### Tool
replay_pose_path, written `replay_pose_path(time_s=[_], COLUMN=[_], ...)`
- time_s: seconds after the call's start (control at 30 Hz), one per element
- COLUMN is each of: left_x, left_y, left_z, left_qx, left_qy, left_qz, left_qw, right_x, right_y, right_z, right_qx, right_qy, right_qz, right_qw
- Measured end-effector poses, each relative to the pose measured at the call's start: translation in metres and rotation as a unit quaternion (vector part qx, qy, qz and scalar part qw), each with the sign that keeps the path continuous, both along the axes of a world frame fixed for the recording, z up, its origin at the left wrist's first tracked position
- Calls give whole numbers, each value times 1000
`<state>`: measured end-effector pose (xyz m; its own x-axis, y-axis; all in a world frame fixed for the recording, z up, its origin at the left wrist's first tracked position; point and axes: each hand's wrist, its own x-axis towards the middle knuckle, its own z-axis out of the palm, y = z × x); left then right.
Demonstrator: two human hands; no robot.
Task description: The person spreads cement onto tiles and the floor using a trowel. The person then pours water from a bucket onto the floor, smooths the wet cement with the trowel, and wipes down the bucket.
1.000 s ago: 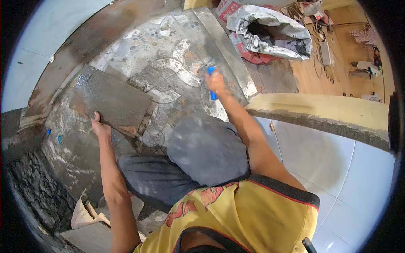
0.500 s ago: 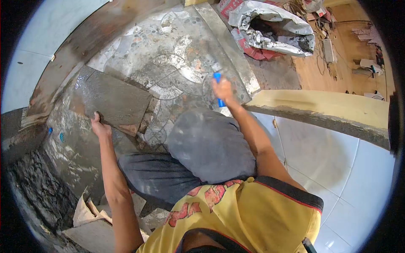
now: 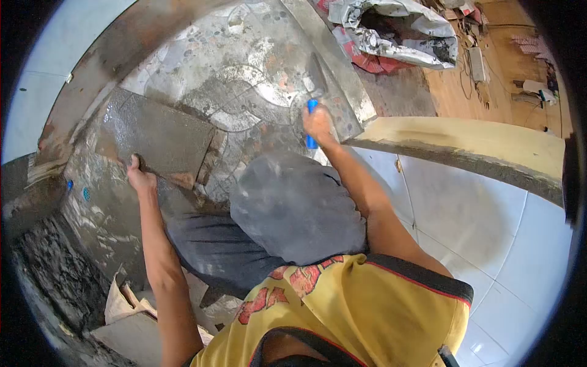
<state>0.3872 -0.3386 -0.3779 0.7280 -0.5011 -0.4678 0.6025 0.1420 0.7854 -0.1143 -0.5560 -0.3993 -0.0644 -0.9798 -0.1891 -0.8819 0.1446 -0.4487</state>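
Observation:
My right hand [image 3: 319, 125] is closed around the blue handle of a trowel [image 3: 312, 107]. The trowel's grey metal blade [image 3: 316, 76] points away from me over the patterned floor. At the near edge of a flat tile [image 3: 162, 134] is my left hand [image 3: 140, 178], its thumb on top and its other fingers mostly hidden. Wet grey mortar covers the tile's upper face, shiny toward its far left corner. A broken reddish-brown piece [image 3: 182, 179] lies by the tile's near right edge.
An opened white sack [image 3: 400, 33] of dark material stands at the upper right, beyond a raised strip [image 3: 333, 67]. White floor tiles [image 3: 458, 202] lie to my right. Rough dark mortar [image 3: 55, 263] and broken tile pieces [image 3: 131, 306] are at lower left.
The view has shifted slightly. My right hand has turned the trowel, and its blade now shows more clearly, pointing forward. My left hand stays at the tile's edge.

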Motion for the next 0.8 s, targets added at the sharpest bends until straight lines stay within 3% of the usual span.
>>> replay_pose_path(time_s=[0.03, 0.1, 0.17, 0.2, 0.27, 0.37, 0.43, 0.47, 0.57, 0.6, 0.67, 0.73, 0.8], left_x=[-2, -22, -25, -20, -12, -5, 5, 10, 21, 12, -31, -59, -104], left_y=[-4, -13, -19, -12, -2, -1, -1, 2, 17, 23, 42, 74, 102], left_z=[3, 23, 33, 31, 31, 33, 36, 34, 29, 32, 52, 29, 34], left_qx=[6, 40, 47, 41, 41, 34, 0, -4, -16, -8, 4, -17, -66], left_qy=[-11, -6, 14, 33, 43, 50, 85, 77, 48, 42, 17, 49, 35], left_qz=[5, 34, 44, 40, 45, 63, 75, 74, 90, 105, 137, 156, 147], left_qw=[1000, 999, 998, 998, 997, 996, 994, 994, 995, 994, 990, 986, 986], right_x=[6, -15, -21, -34, -50, 23, 3, -6, 42, 35, 56, 73, 99], right_y=[-5, -9, 6, 13, 24, 34, 22, 21, 40, 22, -37, -122, -188], right_z=[-10, -16, 44, 24, -53, 38, -25, 2, 103, 50, 36, 31, 40], right_qx=[-38, 53, 87, 85, 10, 88, 112, 168, 176, 113, 21, -36, -82], right_qy=[5, -67, -20, -70, -19, -123, -194, -138, -142, -96, -13, 70, 72], right_qz=[11, 37, 91, 52, 131, -77, -80, 21, 47, 64, 120, 257, 265], right_qw=[999, 996, 992, 993, 991, 985, 971, 976, 973, 987, 992, 963, 958])
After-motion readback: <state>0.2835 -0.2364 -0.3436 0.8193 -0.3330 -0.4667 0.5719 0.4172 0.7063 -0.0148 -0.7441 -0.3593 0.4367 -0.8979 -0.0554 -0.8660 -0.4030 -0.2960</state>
